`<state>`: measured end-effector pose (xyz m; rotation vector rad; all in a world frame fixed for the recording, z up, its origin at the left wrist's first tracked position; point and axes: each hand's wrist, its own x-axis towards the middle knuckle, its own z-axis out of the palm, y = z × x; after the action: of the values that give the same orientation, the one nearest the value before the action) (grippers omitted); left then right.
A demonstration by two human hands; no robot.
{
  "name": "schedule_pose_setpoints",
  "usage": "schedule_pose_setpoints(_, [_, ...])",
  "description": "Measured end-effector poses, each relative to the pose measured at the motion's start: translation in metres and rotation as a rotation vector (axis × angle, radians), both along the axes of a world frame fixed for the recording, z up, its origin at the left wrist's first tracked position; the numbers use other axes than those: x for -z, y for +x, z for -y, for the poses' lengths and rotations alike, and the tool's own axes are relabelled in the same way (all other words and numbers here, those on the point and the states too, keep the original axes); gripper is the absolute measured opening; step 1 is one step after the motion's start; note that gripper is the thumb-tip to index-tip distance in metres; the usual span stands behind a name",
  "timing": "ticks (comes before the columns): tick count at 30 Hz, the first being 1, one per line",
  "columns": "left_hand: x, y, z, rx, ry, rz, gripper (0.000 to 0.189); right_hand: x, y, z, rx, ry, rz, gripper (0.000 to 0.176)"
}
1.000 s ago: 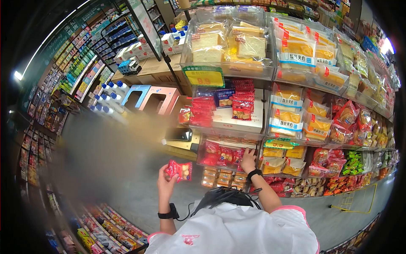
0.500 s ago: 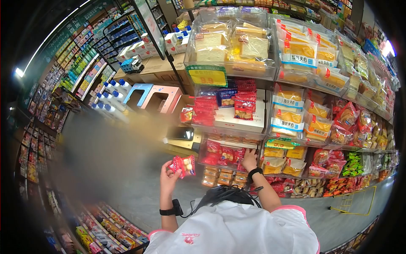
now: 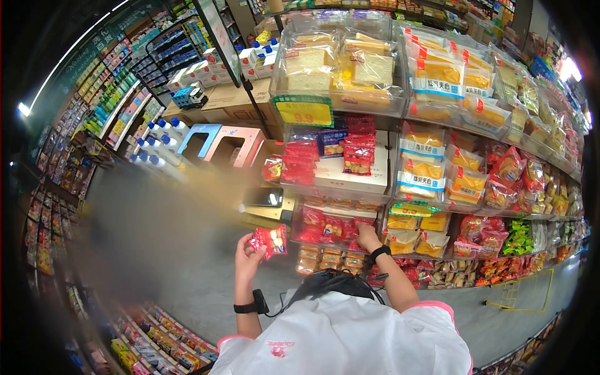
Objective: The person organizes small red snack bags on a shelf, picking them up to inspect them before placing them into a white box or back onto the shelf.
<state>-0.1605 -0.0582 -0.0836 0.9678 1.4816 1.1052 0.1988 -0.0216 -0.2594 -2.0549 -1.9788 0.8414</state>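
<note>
My left hand (image 3: 247, 257) is closed on a small red snack packet (image 3: 272, 242), with pale round pieces pictured on its front. The packet is held out over the floor, left of the shelf. My right hand (image 3: 367, 238) reaches into a clear bin (image 3: 306, 242) on the lower shelf. Its fingers are curled at another red snack packet (image 3: 362, 222) at the bin's right end, and the fingertips are partly hidden. Beside it in the same bin lie several similar red packets (image 3: 331, 226).
Above are red and blue packets on a white box (image 3: 350, 178). Bagged bread (image 3: 422, 178) fills the shelves to the right. A phone (image 3: 270, 197) lies left of the bin. A dark blurred patch hides part of the left side. A yellow wire frame (image 3: 519, 294) stands on the floor at right.
My right hand's fingers, stretched over the red packets before, have curled in at the bin's right end. My left hand still holds its packet in nearly the same place.
</note>
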Motion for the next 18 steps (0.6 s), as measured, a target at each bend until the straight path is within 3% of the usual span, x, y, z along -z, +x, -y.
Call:
schedule_pose_setpoints(3, [-0.003,0.001,-0.005,0.03,0.008,-0.013,0.057,-0.013,0.004,0.001,-0.035,0.098,-0.048,0.04])
schedule_pose_setpoints(7, [-0.007,0.006,-0.009,0.111,0.071,-0.085,0.063,-0.077,0.007,0.009,0.0,0.15,-0.401,0.035])
schedule_pose_setpoints(10, [-0.017,0.02,-0.014,0.207,0.123,-0.314,0.057,-0.123,0.01,0.015,0.036,0.038,-0.857,0.029])
schedule_pose_setpoints(13, [-0.015,0.028,-0.027,0.469,0.419,-0.584,0.041,-0.163,0.011,0.023,0.105,-0.099,-0.95,0.029])
schedule_pose_setpoints(14, [-0.018,0.034,-0.025,0.49,0.311,-0.564,0.026,-0.167,0.01,0.025,0.113,-0.14,-1.035,0.029])
schedule_pose_setpoints(18, [-0.026,0.059,-0.035,0.725,0.311,-0.458,0.02,-0.2,0.001,0.035,0.121,-0.216,-1.273,0.03])
